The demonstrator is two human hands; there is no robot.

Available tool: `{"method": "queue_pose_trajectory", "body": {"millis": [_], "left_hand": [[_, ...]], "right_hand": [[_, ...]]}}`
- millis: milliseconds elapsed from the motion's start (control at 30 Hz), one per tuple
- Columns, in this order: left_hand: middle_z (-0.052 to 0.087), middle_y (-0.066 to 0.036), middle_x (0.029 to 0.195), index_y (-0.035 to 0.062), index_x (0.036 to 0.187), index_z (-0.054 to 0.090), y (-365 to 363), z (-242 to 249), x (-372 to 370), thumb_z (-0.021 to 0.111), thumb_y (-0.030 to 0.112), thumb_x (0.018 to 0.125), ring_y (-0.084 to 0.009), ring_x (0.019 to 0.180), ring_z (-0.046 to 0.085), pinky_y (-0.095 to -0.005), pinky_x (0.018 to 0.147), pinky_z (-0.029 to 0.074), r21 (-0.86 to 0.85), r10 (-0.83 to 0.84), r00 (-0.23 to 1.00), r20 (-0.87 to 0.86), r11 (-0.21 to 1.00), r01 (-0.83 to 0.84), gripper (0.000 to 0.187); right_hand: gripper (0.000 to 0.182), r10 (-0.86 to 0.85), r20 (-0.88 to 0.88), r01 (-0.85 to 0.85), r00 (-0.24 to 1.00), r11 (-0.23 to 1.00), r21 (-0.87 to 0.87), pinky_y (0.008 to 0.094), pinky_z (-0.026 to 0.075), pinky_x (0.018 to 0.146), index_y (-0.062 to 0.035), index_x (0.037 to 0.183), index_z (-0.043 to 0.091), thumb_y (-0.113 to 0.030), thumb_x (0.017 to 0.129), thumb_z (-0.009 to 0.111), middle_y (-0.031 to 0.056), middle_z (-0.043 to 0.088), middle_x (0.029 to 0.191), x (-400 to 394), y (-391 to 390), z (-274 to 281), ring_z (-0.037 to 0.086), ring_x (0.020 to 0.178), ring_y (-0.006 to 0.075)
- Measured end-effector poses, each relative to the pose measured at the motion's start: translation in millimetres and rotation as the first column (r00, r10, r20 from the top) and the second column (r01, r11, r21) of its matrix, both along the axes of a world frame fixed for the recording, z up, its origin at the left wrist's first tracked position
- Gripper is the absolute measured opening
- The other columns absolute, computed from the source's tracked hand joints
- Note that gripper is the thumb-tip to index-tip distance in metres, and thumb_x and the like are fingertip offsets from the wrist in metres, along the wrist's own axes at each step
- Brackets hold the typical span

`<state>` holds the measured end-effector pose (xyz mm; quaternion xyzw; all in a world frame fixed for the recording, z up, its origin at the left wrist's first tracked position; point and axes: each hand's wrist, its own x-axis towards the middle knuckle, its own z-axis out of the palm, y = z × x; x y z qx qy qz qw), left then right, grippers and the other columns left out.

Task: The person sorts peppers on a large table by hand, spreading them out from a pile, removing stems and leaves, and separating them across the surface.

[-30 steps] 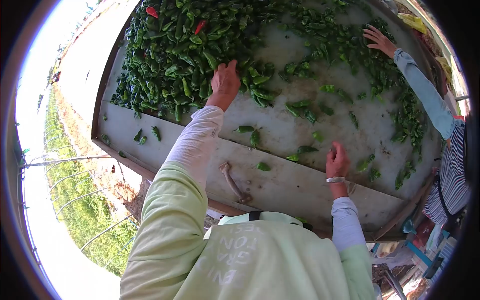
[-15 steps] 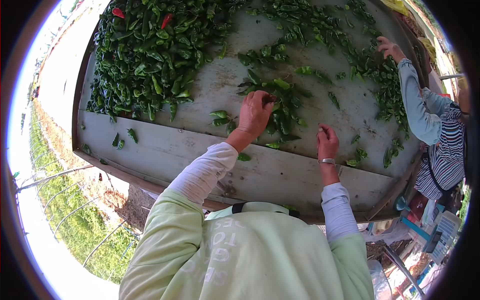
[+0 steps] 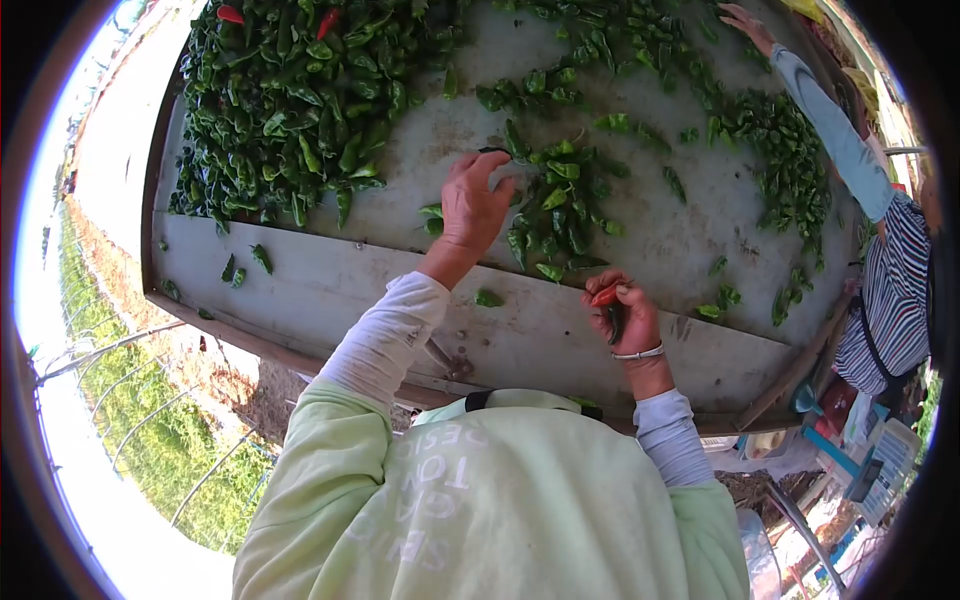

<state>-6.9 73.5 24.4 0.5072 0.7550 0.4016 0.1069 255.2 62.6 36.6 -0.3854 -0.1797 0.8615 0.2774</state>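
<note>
With your right hand clamped on the red pepper, spread your flat, unclenched left hand wider over the small heap of green peppers near the grey wooden table's front edge.

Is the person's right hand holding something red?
Yes, the right hand is closed around a red pepper above the wooden table.

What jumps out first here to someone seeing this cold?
The big heap of green peppers filling the far left of the sorting table, with a couple of red ones at its top edge. Next, the person's left hand spread on a smaller pile of peppers mid-table, and the right hand closed on a red-orange pepper near the front edge. A co-worker's sleeve reaches in at far right.
</note>
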Motion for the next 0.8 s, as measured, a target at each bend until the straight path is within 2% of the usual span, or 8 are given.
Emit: {"method": "queue_pose_trajectory", "body": {"millis": [267,367,433,467,533,567,633,800], "left_hand": [[0.061,-0.013,0.086,0.0081,0.089,0.064,34,-31,-28,0.064,0.017,0.071,-0.0315,0.079,0.059,-0.0388,0.071,0.048,-0.203,-0.125,0.961,-0.248,0.976,0.075,0.021],[0.064,-0.008,0.078,0.0074,0.087,0.062,17,-11,-32,0.064,0.017,0.075,-0.0227,0.068,0.061,-0.0323,0.059,0.047,-0.215,-0.248,0.967,0.056,0.943,0.254,0.015],[0.063,-0.001,0.071,0.008,0.086,0.061,-9,19,-31,0.061,0.016,0.082,-0.0106,0.059,0.059,-0.0234,0.049,0.039,-0.316,0.055,0.713,0.699,0.918,0.239,0.009],[0.063,-0.001,0.071,0.008,0.086,0.061,-22,22,-34,0.061,0.016,0.082,-0.0106,0.059,0.059,-0.0234,0.049,0.039,-0.319,0.058,0.713,0.699,0.917,0.239,0.009],[0.059,0.003,0.07,0.0082,0.088,0.061,-51,26,-39,0.06,0.016,0.085,-0.0039,0.058,0.055,-0.0181,0.048,0.034,-0.316,0.132,0.625,0.769,0.929,0.192,0.009],[0.059,0.003,0.07,0.0082,0.088,0.061,-63,29,-39,0.06,0.016,0.085,-0.0039,0.058,0.055,-0.0181,0.048,0.034,-0.317,0.134,0.625,0.769,0.929,0.19,0.009],[0.06,0.002,0.069,0.0077,0.091,0.062,-83,34,-41,0.06,0.015,0.085,-0.0055,0.057,0.054,-0.0195,0.05,0.035,-0.303,0.18,0.542,0.821,0.942,0.145,0.01],[0.061,0.003,0.071,0.0079,0.095,0.066,-112,42,-56,0.06,0.013,0.083,-0.0052,0.058,0.056,-0.02,0.052,0.036,-0.312,0.205,0.488,0.849,0.939,0.148,0.014]], "right_hand": [[0.02,0.122,-0.025,-0.119,0.992,0.989,0.091,0.0215,0.041,0.049,-0.0079,0.095,0.057,-0.025,0.086,0.053,0.0049,0.06,0.08,2,-5,-18,0.06,0.075,0.0176],[0.016,0.163,0.043,-0.167,0.986,0.981,0.099,0.0205,0.039,0.048,-0.008,0.095,0.058,-0.02,0.087,0.054,0.0033,0.06,0.076,-5,-3,-5,0.06,0.073,0.0146],[0.017,0.161,0.313,-0.233,0.936,0.95,0.206,0.0215,0.042,0.051,-0.0064,0.099,0.059,-0.016,0.085,0.058,-0.0003,0.059,0.074,-15,2,2,0.059,0.072,0.0108],[0.017,0.162,0.312,-0.233,0.936,0.951,0.203,0.0215,0.042,0.051,-0.0064,0.099,0.059,-0.016,0.085,0.058,-0.0003,0.059,0.074,-22,8,-1,0.059,0.072,0.0108],[0.026,-0.086,0.632,-0.451,0.771,0.627,0.635,0.0291,0.048,0.058,-0.0073,0.104,0.058,-0.013,0.08,0.063,0.0038,0.062,0.076,-41,27,-9,0.062,0.073,0.0178],[0.026,-0.083,0.631,-0.452,0.771,0.627,0.635,0.0291,0.048,0.058,-0.0073,0.104,0.058,-0.013,0.08,0.063,0.0038,0.062,0.076,-54,37,-7,0.062,0.073,0.0178],[0.035,-0.274,0.7,-0.685,0.66,0.165,0.71,0.0376,0.051,0.067,-0.0096,0.108,0.057,-0.013,0.075,0.066,0.0113,0.063,0.081,-79,58,6,0.062,0.078,0.0284],[0.039,-0.203,0.845,-0.867,0.495,-0.047,0.497,0.0426,0.05,0.07,-0.0106,0.109,0.056,-0.015,0.072,0.069,0.016,0.062,0.083,-97,78,-12,0.061,0.08,0.0339]]}}
